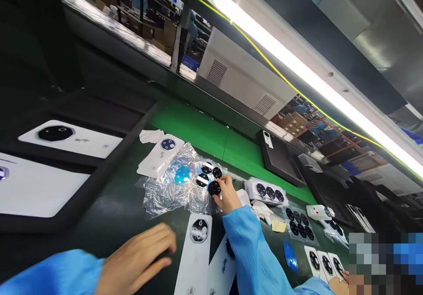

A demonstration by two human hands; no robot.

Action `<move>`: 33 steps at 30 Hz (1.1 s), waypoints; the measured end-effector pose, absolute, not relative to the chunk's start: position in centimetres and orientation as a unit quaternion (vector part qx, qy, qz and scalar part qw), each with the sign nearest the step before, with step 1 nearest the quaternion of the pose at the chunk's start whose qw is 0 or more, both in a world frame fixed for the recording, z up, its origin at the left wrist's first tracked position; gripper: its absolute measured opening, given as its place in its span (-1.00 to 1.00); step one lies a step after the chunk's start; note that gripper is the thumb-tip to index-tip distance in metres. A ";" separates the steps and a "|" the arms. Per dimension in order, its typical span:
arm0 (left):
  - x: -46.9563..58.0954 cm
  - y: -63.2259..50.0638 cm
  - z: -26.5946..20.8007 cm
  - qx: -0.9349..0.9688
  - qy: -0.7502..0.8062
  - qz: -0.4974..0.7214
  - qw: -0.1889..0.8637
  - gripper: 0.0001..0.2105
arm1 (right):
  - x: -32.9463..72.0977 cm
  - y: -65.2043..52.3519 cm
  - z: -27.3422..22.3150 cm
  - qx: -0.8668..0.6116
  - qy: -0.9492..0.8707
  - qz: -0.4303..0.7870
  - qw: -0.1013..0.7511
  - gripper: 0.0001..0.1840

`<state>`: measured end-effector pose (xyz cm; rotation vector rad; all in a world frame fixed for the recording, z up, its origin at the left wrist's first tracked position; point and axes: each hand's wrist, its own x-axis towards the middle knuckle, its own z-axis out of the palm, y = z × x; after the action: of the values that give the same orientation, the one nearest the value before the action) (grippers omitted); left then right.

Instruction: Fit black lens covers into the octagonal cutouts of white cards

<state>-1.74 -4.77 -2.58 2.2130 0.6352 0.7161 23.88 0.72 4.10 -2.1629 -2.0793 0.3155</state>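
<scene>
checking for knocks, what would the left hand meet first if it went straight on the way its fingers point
Likely the white panel with the octagonal camera section, just ahead of the left hand; depth is unclear, so it might pass above instead.

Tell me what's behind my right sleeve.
Partly behind the right sleeve is a white phone back panel, an edge of its dark camera area showing. The sleeve hides the rest of that area; anything fully covered can't be seen.
</scene>
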 end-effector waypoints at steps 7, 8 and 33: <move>4.9 -1.8 0.2 0.873 0.309 0.160 0.341 -0.58 | 25.1 -3.2 6.5 -0.682 -0.714 0.079 0.136 -0.53; 5.3 -1.9 0.4 0.877 0.310 0.147 0.338 -0.56 | 25.2 -4.4 6.8 -0.671 -0.719 0.084 0.160 -0.54; 2.4 -0.4 1.5 0.447 0.224 0.167 0.850 -0.43 | 20.2 -13.4 -2.5 -0.494 -0.428 0.542 0.528 -0.36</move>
<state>2.38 -0.36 1.46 0.9417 0.4716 0.3528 20.16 -13.37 -2.53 -1.1802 -1.0227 1.2961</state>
